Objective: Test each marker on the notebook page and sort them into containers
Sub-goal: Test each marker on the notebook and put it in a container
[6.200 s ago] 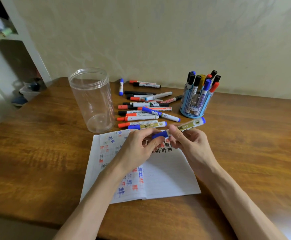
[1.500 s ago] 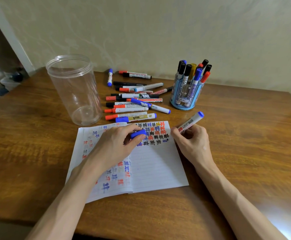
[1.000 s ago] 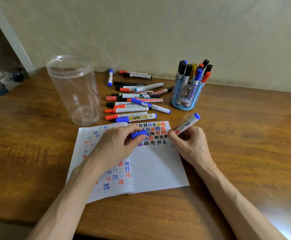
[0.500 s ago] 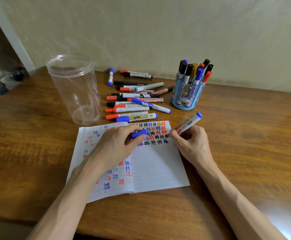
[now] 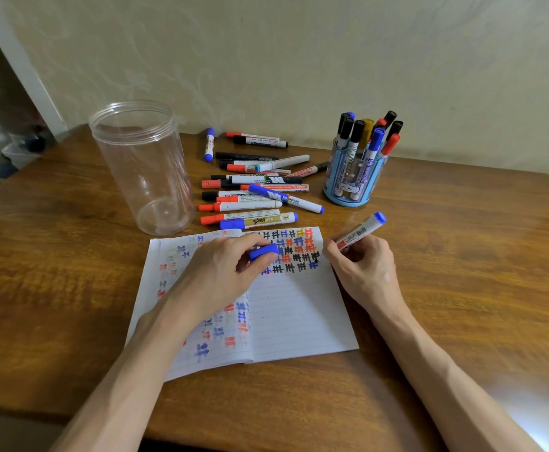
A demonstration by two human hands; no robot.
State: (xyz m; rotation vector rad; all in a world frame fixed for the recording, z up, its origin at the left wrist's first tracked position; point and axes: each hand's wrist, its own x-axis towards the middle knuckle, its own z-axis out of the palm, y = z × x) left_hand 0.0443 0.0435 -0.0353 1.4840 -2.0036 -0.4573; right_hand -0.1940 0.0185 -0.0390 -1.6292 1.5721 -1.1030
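The wooden tabletop (image 5: 462, 288) carries the open notebook (image 5: 299, 314) in the middle, close to the person. Behind it on the left a clear jar (image 5: 142, 168) stands upright with no lid, and on the right stands a blue holder (image 5: 353, 181) with several capped markers in it. Between the two, the loose markers (image 5: 253, 190) lie in rows, just beyond the top edge of the page.

The left hand (image 5: 224, 272) rests on the page and pinches a blue cap (image 5: 263, 251) between thumb and fingers. The right hand (image 5: 364, 265) grips the marker (image 5: 361, 231) like a pen. Its blue end points up toward the holder and its tip is down at the right end of the rows of test marks.

The step in hand seems to be the writing test. To do it well, I think the left hand should press the page flat and the stroke should go on white paper, not over old marks, so that a weak line is easy to judge. The cap should then go on firmly before sorting.

The tip is mostly covered by the fingers, so I cannot tell if it touches the paper. The left hand hides part of the page. The labels are too small to read, and which container is for which markers is not shown.
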